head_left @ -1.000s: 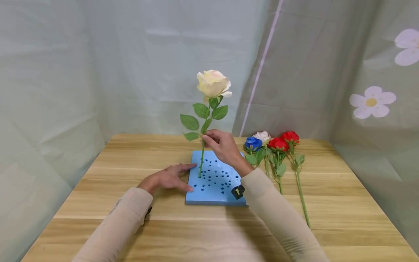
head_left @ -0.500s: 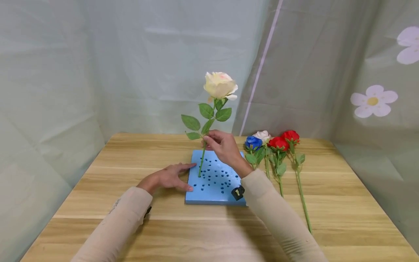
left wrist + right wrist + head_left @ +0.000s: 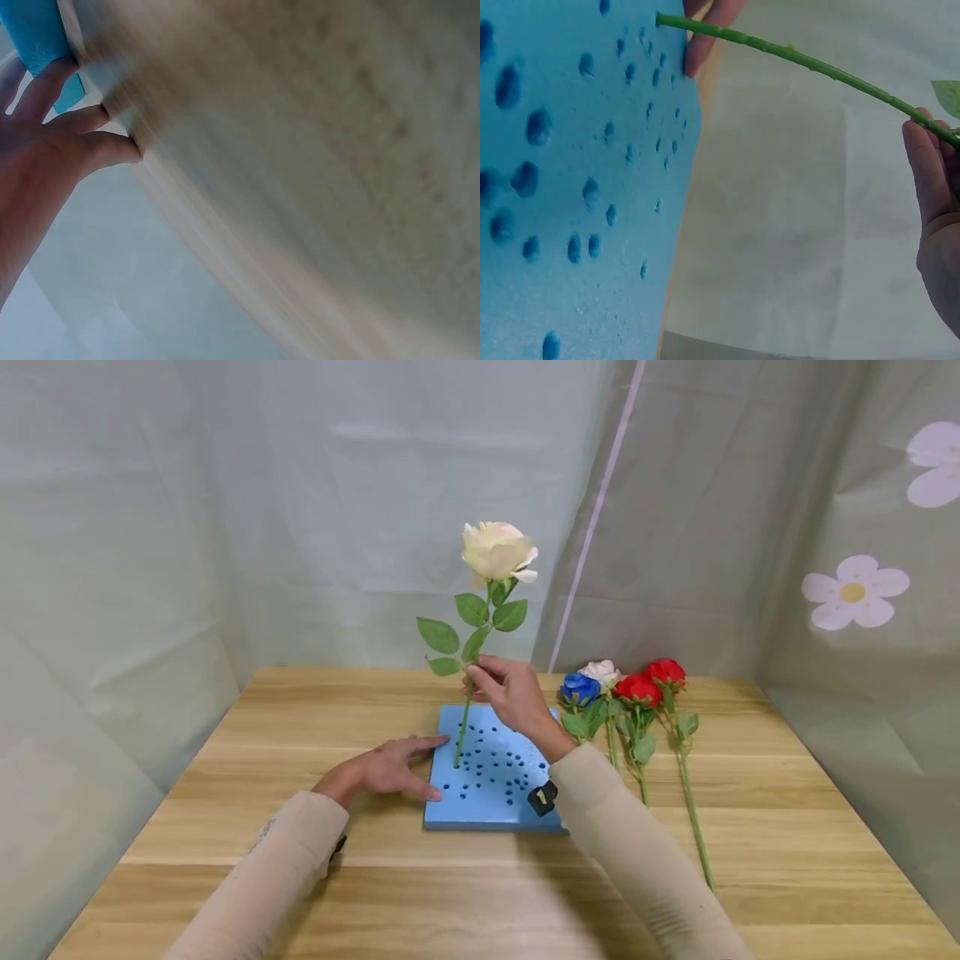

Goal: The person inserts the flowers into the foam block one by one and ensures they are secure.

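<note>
A cream-white artificial rose (image 3: pixel 498 552) stands nearly upright over a blue foam block (image 3: pixel 487 814) dotted with holes. My right hand (image 3: pixel 513 697) pinches its green stem between thumb and fingers, just below the leaves. In the right wrist view the stem (image 3: pixel 802 61) bows slightly, and its lower end meets a hole near the block's edge; how deep it sits I cannot tell. With fingers spread, my left hand (image 3: pixel 390 766) rests at the block's left side, thumb and index finger touching it. The left wrist view shows that hand's other fingers (image 3: pixel 109 150) on the tabletop.
To the right of the block lie a blue rose (image 3: pixel 581 689), a pale pink rose (image 3: pixel 600 672) and two red roses (image 3: pixel 637 690), stems toward me. The wooden table (image 3: pixel 375 910) ends at fabric walls (image 3: pixel 360 527) behind and at the sides.
The rose's head swayed right and then slightly back left while its stem's lower end stayed at the same hole. My left hand has hardly moved.
</note>
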The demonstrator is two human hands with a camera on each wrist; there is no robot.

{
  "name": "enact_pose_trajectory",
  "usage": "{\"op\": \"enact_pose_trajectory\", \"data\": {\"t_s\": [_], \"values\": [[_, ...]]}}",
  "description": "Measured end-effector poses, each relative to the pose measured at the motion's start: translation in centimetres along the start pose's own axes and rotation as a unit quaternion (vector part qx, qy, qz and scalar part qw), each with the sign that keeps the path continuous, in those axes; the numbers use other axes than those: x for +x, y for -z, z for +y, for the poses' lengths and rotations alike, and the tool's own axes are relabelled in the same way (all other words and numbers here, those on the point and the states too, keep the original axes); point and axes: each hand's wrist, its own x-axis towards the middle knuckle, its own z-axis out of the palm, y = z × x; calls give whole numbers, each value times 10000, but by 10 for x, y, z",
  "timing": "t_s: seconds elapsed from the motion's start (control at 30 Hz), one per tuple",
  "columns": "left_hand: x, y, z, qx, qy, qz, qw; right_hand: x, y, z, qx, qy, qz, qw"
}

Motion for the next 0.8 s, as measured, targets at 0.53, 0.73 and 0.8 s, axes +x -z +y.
{"op": "enact_pose_trajectory", "data": {"t_s": [0.53, 0.73, 0.8], "values": [[-1, -2, -1, -58, 9, 36, 10000, 4, -2, -7, -600, 823, -246, 9945], [-1, -3, -1, -267, 16, 9, 9996, 6, -6, -11, -990, 1219, -391, 9868], [-1, -3, -1, -257, 39, 17, 9997, 5, -6, -10, -1013, 1230, -366, 9865]]}}
